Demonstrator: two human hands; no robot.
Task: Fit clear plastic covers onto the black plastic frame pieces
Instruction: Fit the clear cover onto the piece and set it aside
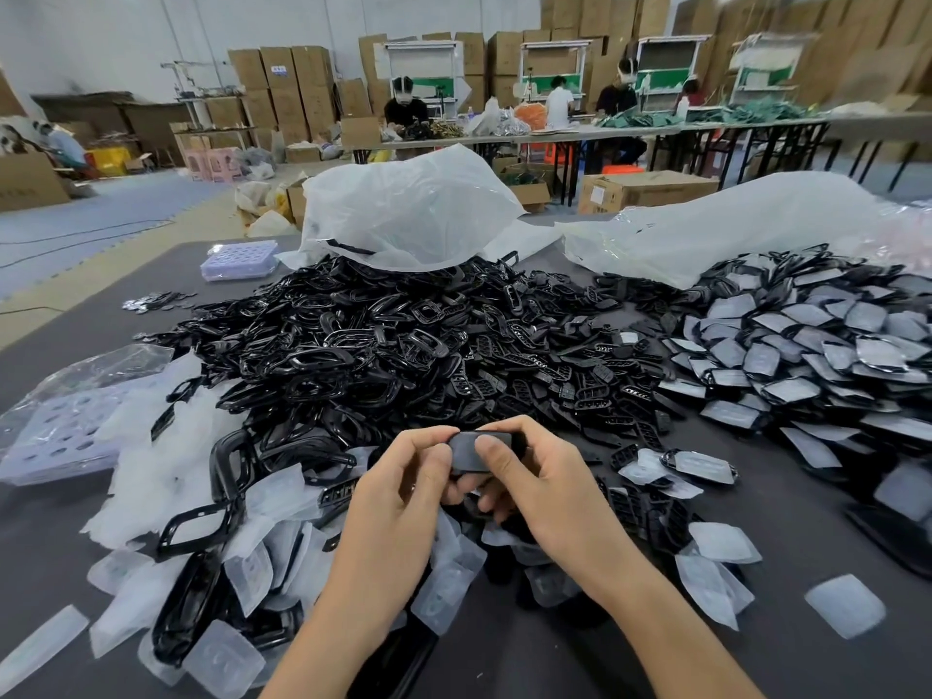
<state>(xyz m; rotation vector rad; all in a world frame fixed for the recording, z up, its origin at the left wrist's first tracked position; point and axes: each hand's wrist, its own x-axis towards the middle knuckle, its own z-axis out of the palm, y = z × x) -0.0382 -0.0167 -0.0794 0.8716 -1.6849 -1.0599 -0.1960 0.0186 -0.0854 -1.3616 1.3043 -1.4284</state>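
Evidently both thumbs press a cover home: left hand [403, 476] and right hand [534, 476] each pinch one black frame piece [476, 449] above the table [787, 643]; loose clear covers [726, 542] lie within reach.

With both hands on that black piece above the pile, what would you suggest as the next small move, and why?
Probably press both thumbs down firmly to finish the fit. The left hand and right hand both pinch the black frame piece, thumbs on its upper face, and it has not joined the covered pieces on the right.
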